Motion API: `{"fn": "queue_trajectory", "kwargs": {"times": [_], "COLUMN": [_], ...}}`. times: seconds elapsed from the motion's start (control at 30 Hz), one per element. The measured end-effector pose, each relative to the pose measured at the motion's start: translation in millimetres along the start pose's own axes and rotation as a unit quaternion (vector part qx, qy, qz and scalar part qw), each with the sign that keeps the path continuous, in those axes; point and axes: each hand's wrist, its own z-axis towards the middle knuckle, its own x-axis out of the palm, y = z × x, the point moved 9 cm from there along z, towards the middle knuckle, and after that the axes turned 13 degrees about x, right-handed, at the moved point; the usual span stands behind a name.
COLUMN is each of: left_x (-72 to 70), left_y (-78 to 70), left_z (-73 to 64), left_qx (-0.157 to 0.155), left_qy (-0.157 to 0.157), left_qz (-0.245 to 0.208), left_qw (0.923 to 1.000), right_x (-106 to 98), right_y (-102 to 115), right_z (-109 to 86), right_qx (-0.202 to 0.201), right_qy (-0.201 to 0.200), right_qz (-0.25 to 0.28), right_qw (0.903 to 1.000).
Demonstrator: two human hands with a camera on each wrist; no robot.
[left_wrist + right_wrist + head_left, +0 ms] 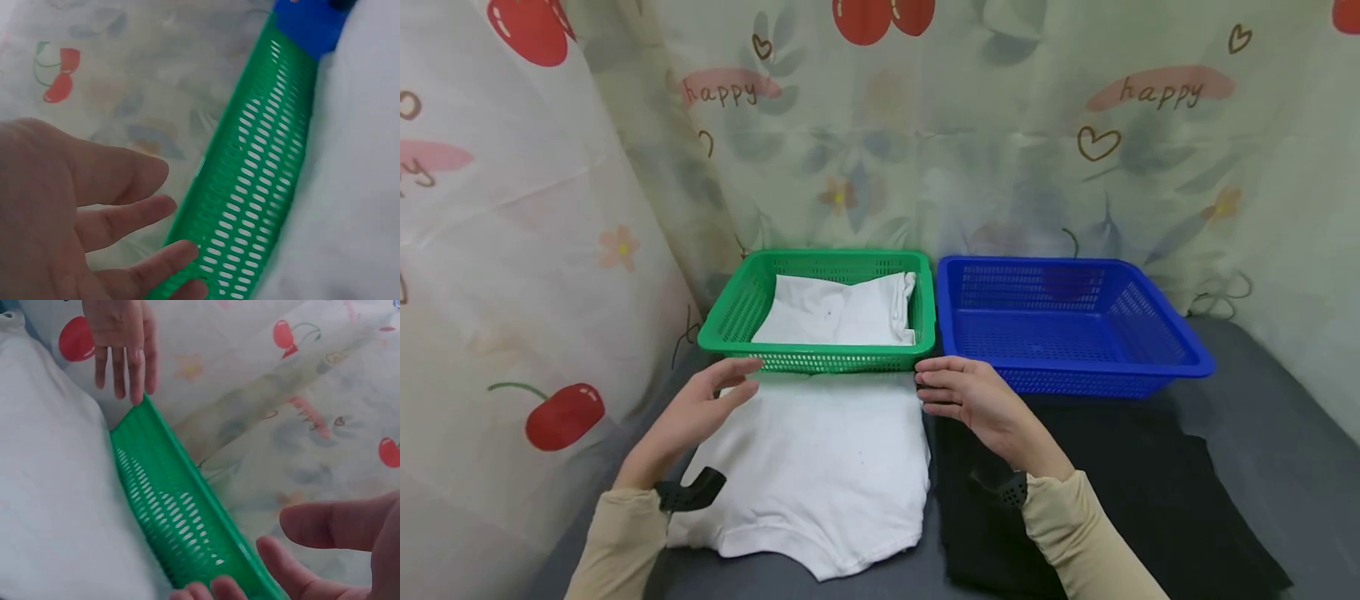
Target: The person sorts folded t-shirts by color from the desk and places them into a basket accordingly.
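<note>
Loosely, the person's left hand (703, 407) hovers at the front-left of the green perforated plastic basket (820, 354), the right hand (976, 402) by its front-right corner. Both hands' fingers are relaxed and grasp nothing; whether any touch the rim is unclear. A folded white fabric piece (835, 312) lies inside the basket, and a white fabric garment (827, 467) spreads flat before it. Rightward of it sits a rectangular blue plastic basket (1075, 367).

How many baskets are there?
2: the green basket on the left, holding folded white cloth, and the empty blue basket beside it on the right.
</note>
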Motion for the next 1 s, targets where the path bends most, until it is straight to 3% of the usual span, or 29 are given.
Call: {"fn": "queue_trajectory", "kwargs": {"times": [0.17, 0.33, 0.47, 0.63, 0.83, 1.0], "left_x": [7.1, 14.4, 16.6, 11.5, 8.4, 12.9], "left_y": [23.1, 39.0, 50.4, 62.3, 67.0, 70.6], "left_z": [-6.2, -11.6, -16.0, -24.0, -25.9, -26.8], "left_qx": [-0.039, -0.061, -0.09, -0.128, -0.134, -0.162], "left_qy": [-0.007, 0.004, 0.009, -0.009, -0.043, -0.037], "left_qz": [0.034, 0.048, 0.056, 0.068, 0.051, 0.042], "left_qw": [0.9986, 0.997, 0.9943, 0.9894, 0.9887, 0.9853], "right_x": [1.0, 1.7, 2.4, -0.1, -4.6, -0.3], "right_y": [-26.4, -44.1, -46.7, -45.4, -44.4, -49.6], "right_z": [6.3, 8.8, 10.0, 10.7, 13.4, 15.0], "right_qx": [0.035, 0.054, 0.051, 0.05, 0.053, 0.066], "right_qy": [-0.003, -0.006, -0.008, -0.012, -0.014, 0.001], "right_qz": [-0.03, -0.036, -0.036, -0.025, -0.01, -0.022], "right_qw": [0.9989, 0.9979, 0.998, 0.9984, 0.9985, 0.9976]}}
